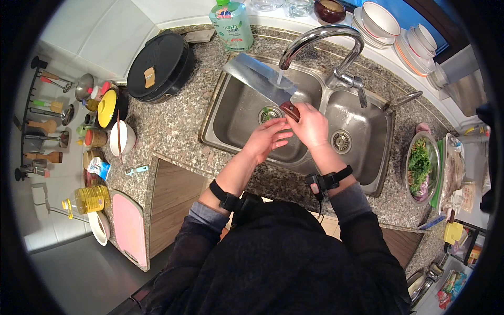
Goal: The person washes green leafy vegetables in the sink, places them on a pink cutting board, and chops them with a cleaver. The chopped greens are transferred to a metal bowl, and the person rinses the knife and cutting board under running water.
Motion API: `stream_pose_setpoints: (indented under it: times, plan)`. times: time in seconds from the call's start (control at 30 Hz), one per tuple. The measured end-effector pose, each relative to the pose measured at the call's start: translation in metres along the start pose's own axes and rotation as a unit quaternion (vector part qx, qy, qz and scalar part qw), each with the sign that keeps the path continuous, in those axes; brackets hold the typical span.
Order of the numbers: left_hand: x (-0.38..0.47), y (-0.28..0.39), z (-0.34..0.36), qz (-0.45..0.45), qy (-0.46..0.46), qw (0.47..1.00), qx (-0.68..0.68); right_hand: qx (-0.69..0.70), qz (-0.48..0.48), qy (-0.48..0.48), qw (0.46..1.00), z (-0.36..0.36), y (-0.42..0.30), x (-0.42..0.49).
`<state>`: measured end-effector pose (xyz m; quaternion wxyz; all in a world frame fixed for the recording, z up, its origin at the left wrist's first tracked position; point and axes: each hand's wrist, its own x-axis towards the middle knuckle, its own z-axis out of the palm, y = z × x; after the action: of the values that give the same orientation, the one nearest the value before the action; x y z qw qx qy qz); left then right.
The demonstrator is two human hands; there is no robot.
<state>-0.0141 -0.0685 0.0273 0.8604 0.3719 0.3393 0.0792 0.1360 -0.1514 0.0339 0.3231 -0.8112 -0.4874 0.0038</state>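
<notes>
My right hand (311,124) grips the dark red handle of a wide-bladed cleaver (262,78). Its wet steel blade reaches up and left over the left basin of a stainless steel double sink (232,114). Water runs from the curved chrome faucet (346,35) onto the blade near its middle. Just left of the handle is my left hand (269,138), fingers apart and wet, holding nothing; whether a fingertip touches the handle I cannot tell. Below the blade, bits of green lie on the left drain strainer (270,114).
Behind the sink stand a green detergent bottle (232,27) and stacked bowls (380,19). A black electric pan (157,67), a white bowl (122,138) with chopsticks, a peeler (138,170) and a pink cutting board (129,228) are left. Right is a bowl of chopped greens (421,165).
</notes>
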Motion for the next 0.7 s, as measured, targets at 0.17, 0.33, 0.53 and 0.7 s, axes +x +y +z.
stream_pose_setpoints:
  times: [0.17, 0.33, 0.53, 0.7]
  plan:
    - [0.012, -0.006, 0.016, 0.014, 0.045, 0.998, -0.045, -0.065, -0.059, 0.026, 0.996, -0.002, 0.0, 0.001]
    - [0.022, -0.006, 0.02, 0.003, 0.019, 0.999, -0.041, -0.119, -0.061, 0.029, 0.991, -0.028, 0.009, -0.027]
    - [0.024, -0.022, 0.04, -0.081, -0.069, 0.994, 0.01, -0.194, -0.042, 0.001, 0.98, -0.074, 0.022, -0.06]
    - [0.016, -0.041, 0.063, -0.101, -0.059, 0.993, 0.015, -0.126, -0.013, 0.014, 0.992, -0.069, 0.018, -0.078]
